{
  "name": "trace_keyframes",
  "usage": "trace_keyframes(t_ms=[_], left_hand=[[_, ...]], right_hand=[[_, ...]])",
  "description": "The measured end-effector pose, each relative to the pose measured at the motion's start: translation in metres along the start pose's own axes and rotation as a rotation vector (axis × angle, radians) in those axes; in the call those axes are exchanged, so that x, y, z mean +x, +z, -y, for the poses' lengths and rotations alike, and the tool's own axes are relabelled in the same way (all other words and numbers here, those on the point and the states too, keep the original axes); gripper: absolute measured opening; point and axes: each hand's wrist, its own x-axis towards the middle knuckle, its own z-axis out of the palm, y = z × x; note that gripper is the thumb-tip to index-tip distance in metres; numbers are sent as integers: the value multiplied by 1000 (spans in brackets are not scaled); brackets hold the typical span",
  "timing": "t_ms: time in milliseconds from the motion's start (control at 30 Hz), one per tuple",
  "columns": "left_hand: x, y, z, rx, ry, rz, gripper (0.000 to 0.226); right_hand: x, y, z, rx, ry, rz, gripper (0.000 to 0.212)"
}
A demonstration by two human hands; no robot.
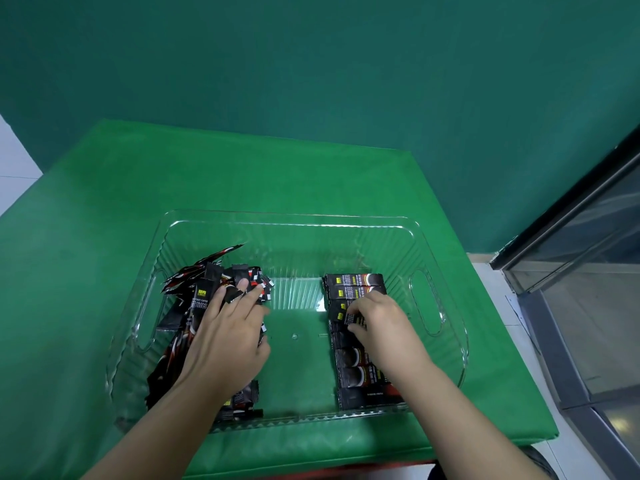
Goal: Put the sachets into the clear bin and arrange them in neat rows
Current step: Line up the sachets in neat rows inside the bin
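Observation:
A clear ribbed bin (291, 220) with cut-out handles sits on the green-covered table. In its left half lies a loose heap of black sachets (194, 299). My left hand (232, 327) lies on the heap, fingers spread, with one sachet (231, 293) pinched between two of them. Along the right side runs a neat column of sachets (356, 285), laid side by side from back to front. My right hand (377, 320) is over the middle of that column, its fingertips curled and pinching a sachet (353, 318) there. My forearm hides part of the column.
The green cloth-covered table (104, 237) ends just in front of the bin and at the right. A dark green wall stands behind. A glass door with a dark frame (588, 254) is at the right, over a pale floor.

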Motion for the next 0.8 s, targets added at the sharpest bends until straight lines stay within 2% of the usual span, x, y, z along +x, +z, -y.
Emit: trace_keyframes(t_ms=[300,600,700,800], left_hand=[[0,1,1,12,-9,22,33],[0,0,0,4,-8,10,34],[0,0,0,2,-4,10,34],[0,-1,0,-2,-1,7,34]], right_hand=[[-3,5,-7,-86,7,43,46],[-3,9,-5,-138,95,-29,47],[-3,12,3,-100,16,-26,55],[-7,14,15,-69,-83,62,56]])
